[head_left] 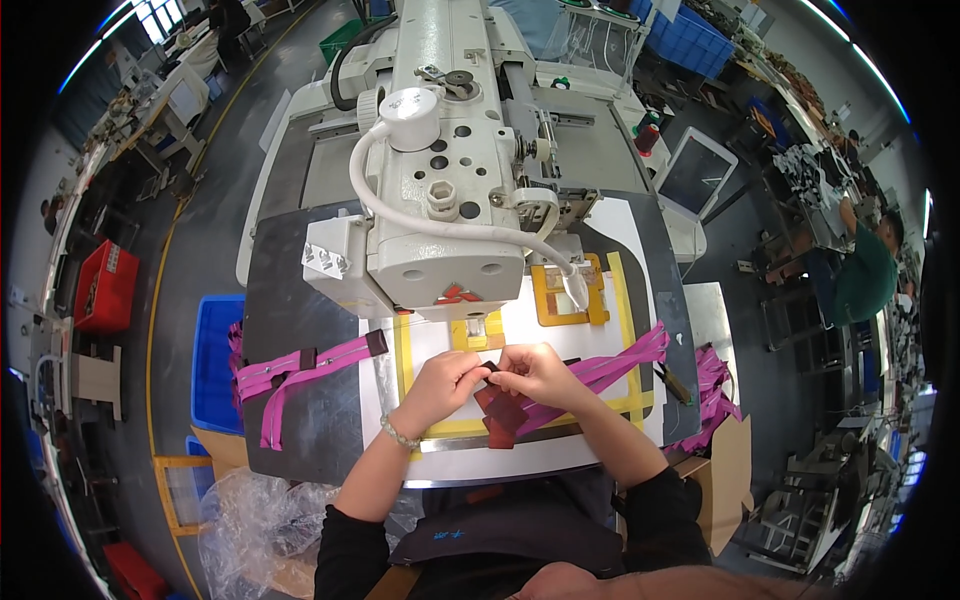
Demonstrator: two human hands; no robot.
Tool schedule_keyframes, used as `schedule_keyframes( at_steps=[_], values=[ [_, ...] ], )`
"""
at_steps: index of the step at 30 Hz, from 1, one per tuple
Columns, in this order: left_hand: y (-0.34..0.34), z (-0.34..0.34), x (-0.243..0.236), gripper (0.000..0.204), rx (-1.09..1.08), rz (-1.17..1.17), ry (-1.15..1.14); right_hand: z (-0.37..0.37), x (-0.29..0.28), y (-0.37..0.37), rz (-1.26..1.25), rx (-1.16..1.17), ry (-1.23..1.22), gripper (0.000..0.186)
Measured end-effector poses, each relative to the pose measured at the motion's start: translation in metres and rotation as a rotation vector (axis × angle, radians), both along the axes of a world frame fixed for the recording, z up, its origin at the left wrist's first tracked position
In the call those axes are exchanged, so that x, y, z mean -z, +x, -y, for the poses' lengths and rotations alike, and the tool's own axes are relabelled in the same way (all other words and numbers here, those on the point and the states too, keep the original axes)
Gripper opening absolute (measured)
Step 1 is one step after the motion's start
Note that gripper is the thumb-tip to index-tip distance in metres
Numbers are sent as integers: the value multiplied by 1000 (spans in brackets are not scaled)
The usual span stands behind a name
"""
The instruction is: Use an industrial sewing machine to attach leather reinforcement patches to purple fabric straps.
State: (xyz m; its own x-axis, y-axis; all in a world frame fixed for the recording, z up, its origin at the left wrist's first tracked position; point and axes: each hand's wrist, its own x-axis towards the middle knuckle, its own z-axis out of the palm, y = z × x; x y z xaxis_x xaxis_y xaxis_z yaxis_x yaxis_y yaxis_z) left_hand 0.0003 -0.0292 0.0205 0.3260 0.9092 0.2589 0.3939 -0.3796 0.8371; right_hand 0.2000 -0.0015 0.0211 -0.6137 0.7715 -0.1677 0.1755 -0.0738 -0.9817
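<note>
My left hand [440, 388] and my right hand [540, 378] meet in front of the sewing machine's head, fingers pinched together. Between their fingertips is a small dark fabric piece, with a dark red strip [502, 412] hanging below it toward me. Magenta zipper tapes [610, 368] run from beneath my right hand toward the right side of the table. Just beyond my fingers sits a yellow clamp plate [478, 333] below the machine head [440, 250]. Whether the dark piece is joined to a zipper cannot be made out.
More magenta zippers with dark ends [310, 365] lie on the table's left. A yellow frame [570, 290] rests right of the machine head. Small snips [674, 384] lie near the right edge. A blue bin [215, 365] and a cardboard box [730, 480] flank the table.
</note>
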Motion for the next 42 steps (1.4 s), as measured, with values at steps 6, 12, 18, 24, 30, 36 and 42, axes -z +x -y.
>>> schedule_keyframes(
  at_steps=[6, 12, 18, 24, 30, 36, 42],
  values=[
    [0, 1, -4, 22, 62, 177, -303, 2, 5, -4, -212, 149, -224, 17],
    [1, 3, 0, 22, 25, 119, -372, 3, 8, -7, -234, 182, -223, 17],
    [3, 3, 5, 23, 29, 197, -346, 4, 8, -7, -229, 177, -209, 18],
    [-1, -1, 3, 30, -16, 189, -353, 4, 8, -4, -179, 108, -213, 18],
    [-1, 0, 10, 27, -9, 259, -376, 4, 10, -6, -164, 108, -225, 19],
    [1, 0, 9, 24, -17, 246, -381, 5, 11, -7, -165, 121, -212, 20],
    [-11, -5, 5, 19, 81, 186, -331, 9, -6, -9, -63, 89, -150, 18]
  ],
)
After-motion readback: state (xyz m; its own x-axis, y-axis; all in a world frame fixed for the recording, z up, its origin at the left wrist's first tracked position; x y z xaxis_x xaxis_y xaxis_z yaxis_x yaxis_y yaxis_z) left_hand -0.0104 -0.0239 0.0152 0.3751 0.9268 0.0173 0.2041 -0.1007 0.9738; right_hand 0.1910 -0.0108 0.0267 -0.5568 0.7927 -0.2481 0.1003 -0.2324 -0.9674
